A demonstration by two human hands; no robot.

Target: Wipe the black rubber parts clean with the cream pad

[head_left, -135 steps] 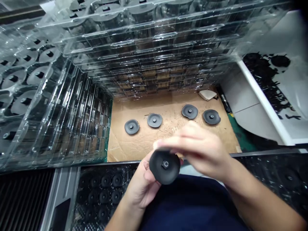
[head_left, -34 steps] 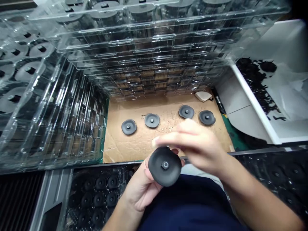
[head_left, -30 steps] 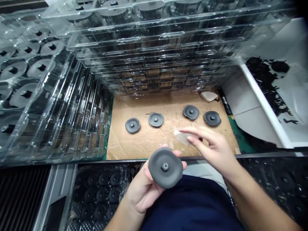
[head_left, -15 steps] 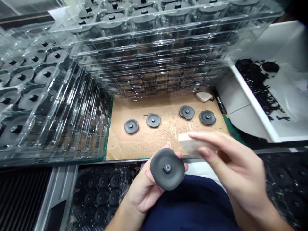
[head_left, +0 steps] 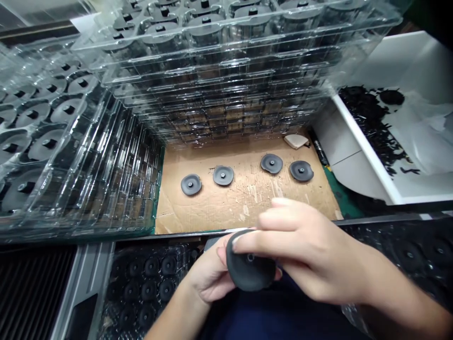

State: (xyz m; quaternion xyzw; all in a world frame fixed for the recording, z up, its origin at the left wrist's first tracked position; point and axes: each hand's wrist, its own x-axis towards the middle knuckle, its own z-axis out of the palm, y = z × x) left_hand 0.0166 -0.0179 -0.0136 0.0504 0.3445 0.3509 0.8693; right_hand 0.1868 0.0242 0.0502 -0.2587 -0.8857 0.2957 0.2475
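Note:
My left hand (head_left: 207,278) grips a round black rubber disc (head_left: 247,274) with a small metal nut at its centre, low in the middle of the view. My right hand (head_left: 300,252) lies over the disc's top edge, fingers pressed together against it; the small white pad it held a moment ago is hidden under them. Several more black discs (head_left: 222,175) lie in a row on a sheet of brown cardboard (head_left: 212,212) beyond my hands.
Tall stacks of clear plastic trays (head_left: 219,71) holding discs wall in the cardboard at the back and left (head_left: 63,141). A white bin (head_left: 385,141) with black scraps sits at right. Black trays of small parts (head_left: 148,278) lie at the near edge. A white wedge (head_left: 296,140) rests at the back.
My right hand, which had lifted away to the right with a small white pad, has come back down over the disc's top edge. The left hand kept the disc, slightly lower.

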